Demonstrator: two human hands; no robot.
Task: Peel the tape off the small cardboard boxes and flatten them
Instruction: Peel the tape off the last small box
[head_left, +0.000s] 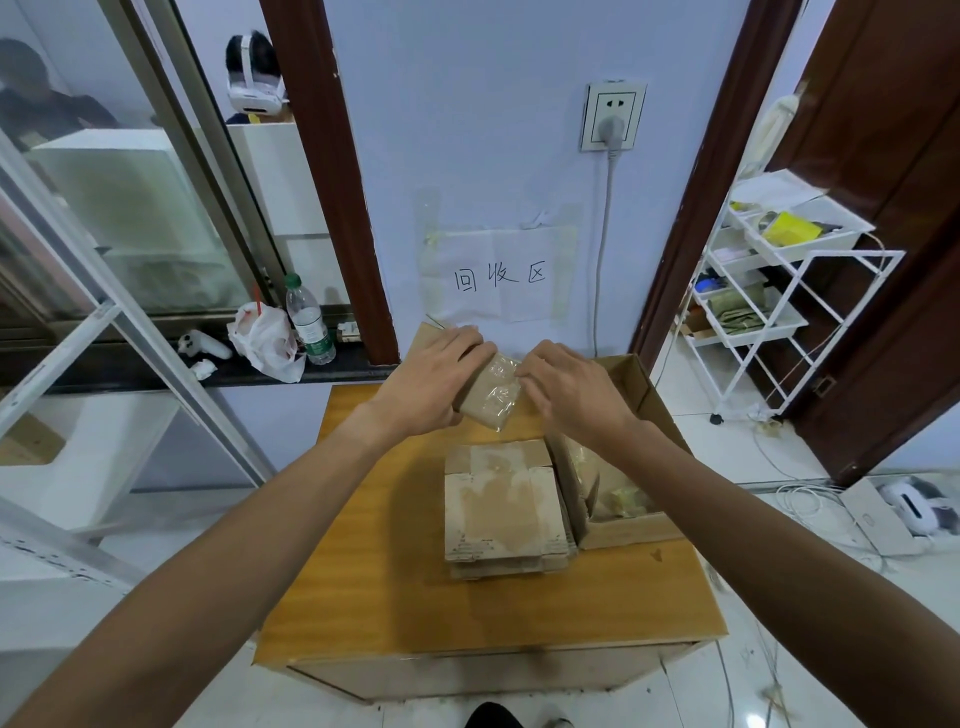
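Your left hand (441, 379) clamps round the small box (485, 402), held up above the surface (374, 545); your right hand (571, 389) curls fingers onto the clear tape (501, 374), pinch unclear. Peeling step, this: next comes a firm pinch and a steady pull

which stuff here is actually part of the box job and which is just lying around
Job: small taped box in the left hand, flattened box stack, open carton.
Lying about: water bottle, plastic bag, white rack, white controller.
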